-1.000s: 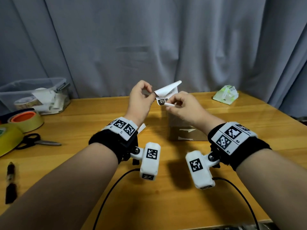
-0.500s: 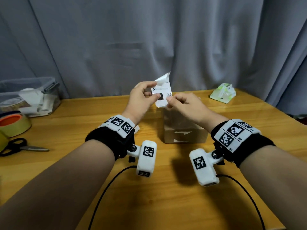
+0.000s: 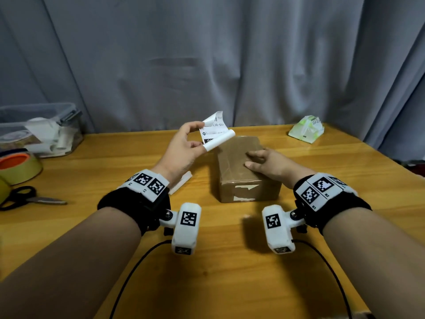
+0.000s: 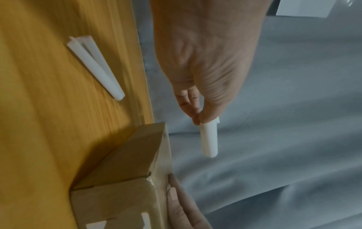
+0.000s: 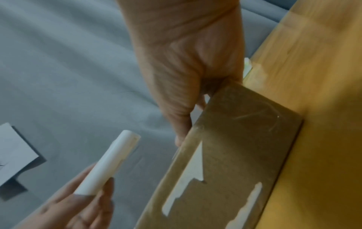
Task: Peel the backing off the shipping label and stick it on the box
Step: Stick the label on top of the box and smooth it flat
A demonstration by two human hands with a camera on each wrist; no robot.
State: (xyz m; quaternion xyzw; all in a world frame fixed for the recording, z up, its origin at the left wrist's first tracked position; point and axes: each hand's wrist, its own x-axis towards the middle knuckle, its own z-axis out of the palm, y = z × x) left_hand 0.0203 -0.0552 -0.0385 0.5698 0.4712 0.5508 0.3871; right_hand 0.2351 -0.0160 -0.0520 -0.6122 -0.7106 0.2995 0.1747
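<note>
My left hand [image 3: 184, 148] pinches the shipping label [image 3: 215, 128] between thumb and fingers, its lower part curled into a white roll [image 3: 219, 140] running from 8 to 2 o'clock. The box [image 3: 241, 166] lies at 4 o'clock from that pinch, just beside it, long axis 12 to 6. My right hand [image 3: 266, 163] rests spread on its top. Whether the roll is backing or label, I cannot tell.

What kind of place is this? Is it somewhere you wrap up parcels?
Probably a home packing desk. A brown box sits on a wooden table, with tape rolls, scissors and a grey curtain behind.
</note>
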